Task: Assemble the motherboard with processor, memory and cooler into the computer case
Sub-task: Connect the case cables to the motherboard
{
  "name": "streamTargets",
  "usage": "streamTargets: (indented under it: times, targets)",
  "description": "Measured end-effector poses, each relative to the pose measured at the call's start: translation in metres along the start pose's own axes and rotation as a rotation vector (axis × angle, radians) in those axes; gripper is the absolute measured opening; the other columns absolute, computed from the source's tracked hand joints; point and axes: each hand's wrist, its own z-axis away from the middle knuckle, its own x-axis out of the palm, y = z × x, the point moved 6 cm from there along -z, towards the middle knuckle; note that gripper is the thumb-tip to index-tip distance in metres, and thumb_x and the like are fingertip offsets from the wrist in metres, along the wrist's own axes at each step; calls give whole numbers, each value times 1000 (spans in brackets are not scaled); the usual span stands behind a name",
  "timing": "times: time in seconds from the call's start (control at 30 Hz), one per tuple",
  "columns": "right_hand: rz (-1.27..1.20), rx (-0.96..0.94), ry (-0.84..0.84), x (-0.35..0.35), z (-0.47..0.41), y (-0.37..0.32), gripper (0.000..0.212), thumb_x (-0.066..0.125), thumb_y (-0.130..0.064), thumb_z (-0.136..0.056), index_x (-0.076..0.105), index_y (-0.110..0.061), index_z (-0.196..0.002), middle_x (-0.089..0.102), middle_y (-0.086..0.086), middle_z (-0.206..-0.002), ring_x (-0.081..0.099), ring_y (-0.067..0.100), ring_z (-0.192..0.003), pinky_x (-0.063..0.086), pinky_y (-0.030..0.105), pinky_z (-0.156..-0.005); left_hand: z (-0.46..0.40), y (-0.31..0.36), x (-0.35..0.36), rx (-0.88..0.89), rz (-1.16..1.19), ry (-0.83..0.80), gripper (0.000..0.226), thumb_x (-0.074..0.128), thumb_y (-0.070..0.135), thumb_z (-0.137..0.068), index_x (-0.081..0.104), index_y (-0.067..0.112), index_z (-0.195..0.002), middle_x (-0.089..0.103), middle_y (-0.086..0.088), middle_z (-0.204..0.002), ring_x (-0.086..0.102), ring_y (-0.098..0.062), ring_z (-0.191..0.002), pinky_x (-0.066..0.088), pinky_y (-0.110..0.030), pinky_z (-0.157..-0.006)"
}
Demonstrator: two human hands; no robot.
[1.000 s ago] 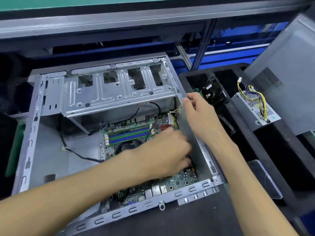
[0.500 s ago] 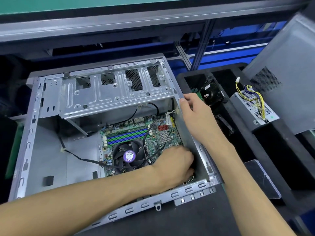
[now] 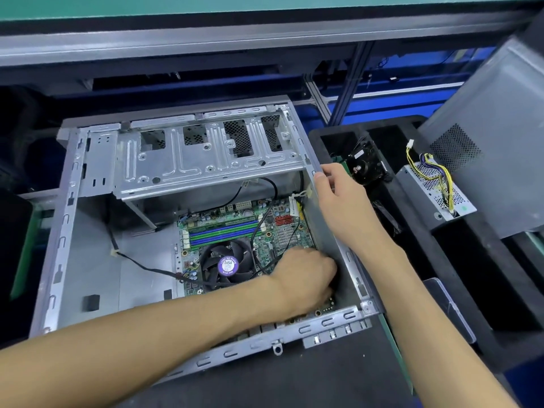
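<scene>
The grey metal computer case (image 3: 67, 231) lies open on its side. The green motherboard (image 3: 282, 231) lies on its floor toward the right wall, carrying a black cooler fan (image 3: 228, 265) with a purple label and blue and green memory slots (image 3: 223, 232). My left hand (image 3: 303, 278) reaches down inside the case. It is at the board's near right corner with fingers curled over the board's right edge, and the fingertips are hidden. My right hand (image 3: 344, 201) grips the top rim of the case's right wall, thumb on the inner side.
A perforated drive cage (image 3: 206, 160) spans the far part of the case. Thin black cables (image 3: 141, 265) run across the case floor and over the board. To the right, a black foam tray (image 3: 471, 290) holds a hard drive (image 3: 365, 166) and a power supply (image 3: 435, 192). A grey side panel (image 3: 500, 128) leans behind them.
My left hand slid from over the cooler to the board's near right corner, uncovering the fan. My right hand stayed on the case wall.
</scene>
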Motion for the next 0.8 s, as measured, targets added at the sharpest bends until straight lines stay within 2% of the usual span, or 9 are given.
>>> streamTargets:
  times: [0.07, 0.13, 0.2, 0.27, 0.37, 0.5, 0.63, 0.7, 0.8]
  targets:
    - [86, -39, 3, -3, 4, -6, 26, 42, -32, -106, 54, -19, -126, 61, -5, -101, 56, 12, -88, 43, 29, -73, 9, -2, -14, 61, 91, 4, 20, 58, 17, -91, 72, 7, -101, 70, -13, -103, 63, -31, -99, 49, -37, -90]
    - [184, -154, 64, -11, 13, -20, 27, 51, -24, -103, 54, -16, -129, 59, 1, -113, 55, 17, -106, 47, 34, -90, 29, -11, -37, 82, 266, 44, 35, 52, 0, -85, 74, 14, -108, 69, -3, -106, 59, -22, -104, 45, -34, -99]
    - [165, -303, 123, -19, 29, -44, 24, 56, -20, -100, 59, -16, -123, 61, 0, -111, 57, 15, -107, 48, 36, -94, 59, -37, -53, -34, 416, -48, 45, 46, -6, -80, 74, 28, -89, 66, 14, -90, 62, -10, -93, 51, -34, -94]
    - [144, -422, 80, -19, 44, -66, 14, 57, -24, -97, 67, -21, -107, 66, -9, -94, 61, 8, -89, 53, 34, -81, 93, -67, -56, -165, 403, -240, 40, 42, -1, -76, 68, 29, -70, 66, 15, -73, 65, -5, -74, 58, -37, -77]
    - [272, -392, -320, 14, 58, -82, 10, 56, -32, -97, 66, -32, -92, 66, -13, -72, 61, 6, -67, 55, 34, -66, 133, -94, -46, -275, 246, -488, 36, 40, 6, -77, 69, 28, -79, 66, 15, -72, 62, -4, -68, 56, -29, -67]
    - [501, -276, -895, 75, 81, -66, 14, 58, -28, -98, 72, -30, -100, 62, -17, -72, 58, 1, -67, 50, 17, -64, 152, -96, -24, -298, 315, -527, 31, 44, 15, -84, 65, 36, -94, 60, 19, -79, 61, -5, -80, 55, -26, -79]
    - [622, -241, -1049, 104, 90, -42, 25, 56, -22, -96, 72, -32, -113, 50, -22, -69, 50, 1, -72, 43, 22, -75, 166, -110, -3, -343, 390, -473, 29, 57, 24, -82, 65, 39, -106, 66, 24, -78, 61, 5, -74, 53, -20, -73]
    - [592, -216, -1055, 106, 88, -38, 26, 57, -22, -96, 73, -32, -114, 58, -22, -75, 51, -6, -68, 45, 21, -76, 170, -115, 8, -355, 446, -449, 29, 62, 26, -80, 65, 41, -105, 67, 29, -81, 61, 9, -74, 55, -23, -77]
    - [532, -176, -1066, 107, 87, -34, 27, 58, -23, -97, 75, -34, -113, 75, -13, -97, 66, 1, -87, 54, 25, -87, 175, -118, 20, -360, 517, -430, 33, 65, 31, -78, 61, 47, -106, 65, 33, -83, 60, 10, -74, 55, -23, -75]
